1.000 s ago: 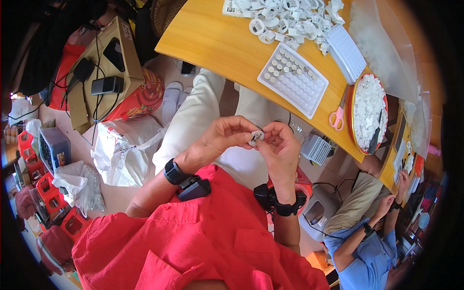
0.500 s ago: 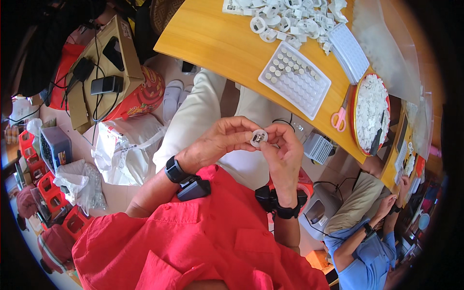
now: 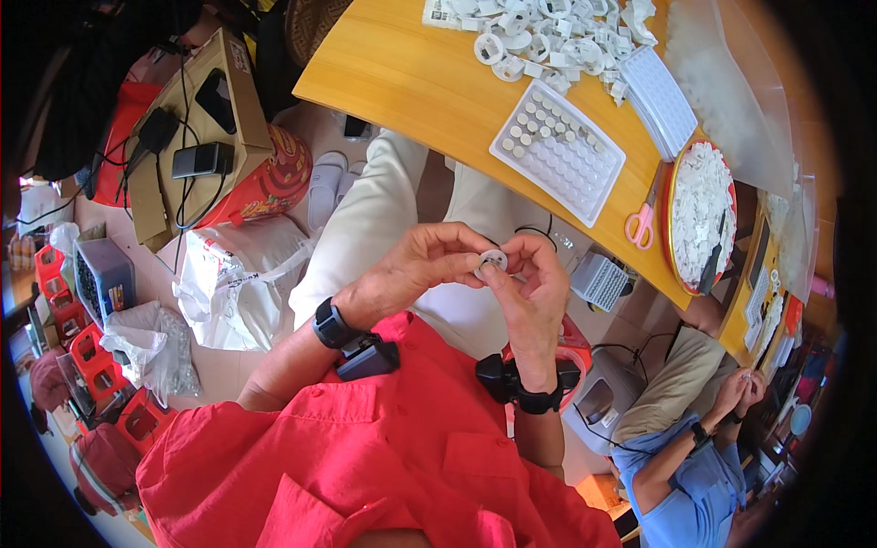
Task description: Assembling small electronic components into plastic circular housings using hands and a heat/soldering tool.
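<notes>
Hands barely shifting; I'm keeping left hand (image 3: 416,269) and right hand (image 3: 530,288) grip pinching white ring (image 3: 491,262) squarely, over lap.

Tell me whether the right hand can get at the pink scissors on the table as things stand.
Probably yes, but not freely: the right hand and left hand both pinch a small white ring. The pink scissors lie uncovered near the table edge.

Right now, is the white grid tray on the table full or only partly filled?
Partly filled: the white grid tray holds small round pieces only near its upper-left end; the other cells look empty.
</notes>
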A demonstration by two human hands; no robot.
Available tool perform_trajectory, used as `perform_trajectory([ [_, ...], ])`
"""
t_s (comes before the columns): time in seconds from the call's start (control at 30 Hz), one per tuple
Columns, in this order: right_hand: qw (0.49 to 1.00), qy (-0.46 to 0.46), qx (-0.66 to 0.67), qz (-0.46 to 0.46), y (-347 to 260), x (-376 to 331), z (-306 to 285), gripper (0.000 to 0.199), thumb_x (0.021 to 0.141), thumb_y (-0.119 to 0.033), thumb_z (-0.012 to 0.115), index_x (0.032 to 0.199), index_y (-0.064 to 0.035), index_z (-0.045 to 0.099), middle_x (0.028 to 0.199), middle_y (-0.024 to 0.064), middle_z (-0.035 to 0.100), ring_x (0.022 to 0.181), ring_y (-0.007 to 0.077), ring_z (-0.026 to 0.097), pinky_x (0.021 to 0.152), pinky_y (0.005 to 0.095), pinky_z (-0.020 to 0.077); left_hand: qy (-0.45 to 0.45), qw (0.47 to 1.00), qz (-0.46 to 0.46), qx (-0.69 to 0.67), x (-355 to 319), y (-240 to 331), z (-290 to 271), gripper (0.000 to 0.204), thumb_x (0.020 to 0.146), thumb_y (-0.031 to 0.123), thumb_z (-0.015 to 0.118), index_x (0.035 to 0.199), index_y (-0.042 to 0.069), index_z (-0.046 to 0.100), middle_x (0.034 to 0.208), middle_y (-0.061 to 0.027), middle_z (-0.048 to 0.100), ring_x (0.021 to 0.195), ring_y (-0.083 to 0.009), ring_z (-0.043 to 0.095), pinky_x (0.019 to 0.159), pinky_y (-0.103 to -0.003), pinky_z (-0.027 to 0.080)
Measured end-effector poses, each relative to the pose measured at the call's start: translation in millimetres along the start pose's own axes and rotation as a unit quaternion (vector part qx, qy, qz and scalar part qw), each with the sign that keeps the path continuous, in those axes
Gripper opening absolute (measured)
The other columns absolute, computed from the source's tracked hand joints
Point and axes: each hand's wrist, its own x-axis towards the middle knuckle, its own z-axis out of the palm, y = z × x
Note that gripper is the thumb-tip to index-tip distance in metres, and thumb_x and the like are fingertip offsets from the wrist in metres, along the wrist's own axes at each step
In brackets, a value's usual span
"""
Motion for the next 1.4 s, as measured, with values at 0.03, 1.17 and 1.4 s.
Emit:
perform_trajectory([
  [0.03,1.0,-0.001,0.011,-0.002,1,0,0,0.022,0.076,-0.001,0.065,0.094,-0.0032,0.052,0.084,0.0004,0.052,0.074,0.0056,0.049,0.065,0.0196,0.0476,-0.005,1.0,0.01,0.012,1,-1,0,0.022,0.087,0.012,0.058,0.106,0.001,0.057,0.101,-0.0066,0.061,0.089,-0.013,0.059,0.082,-0.028,0.049],
  [1.17,0.939,0.039,-0.26,-0.221,4,-4,10,0.022,0.065,0.006,0.063,0.083,-0.0027,0.057,0.076,0.0086,0.051,0.059,0.0183,0.059,0.054,0.027,0.0485,0.024,0.999,0.021,0.022,-6,2,2,0.015,0.082,0.014,0.067,0.092,0.004,0.062,0.086,-0.0027,0.061,0.08,-0.0088,0.057,0.073,-0.024,0.046],
  [1.4,0.967,0.032,-0.182,-0.175,4,-2,8,0.025,0.065,0.005,0.065,0.087,-0.0035,0.057,0.079,0.0086,0.052,0.059,0.0181,0.059,0.054,0.0269,0.0486,0.041,0.999,-0.015,-0.03,-5,1,2,0.017,0.082,0.016,0.066,0.094,0.004,0.061,0.088,-0.0044,0.061,0.081,-0.0108,0.058,0.076,-0.025,0.048],
])
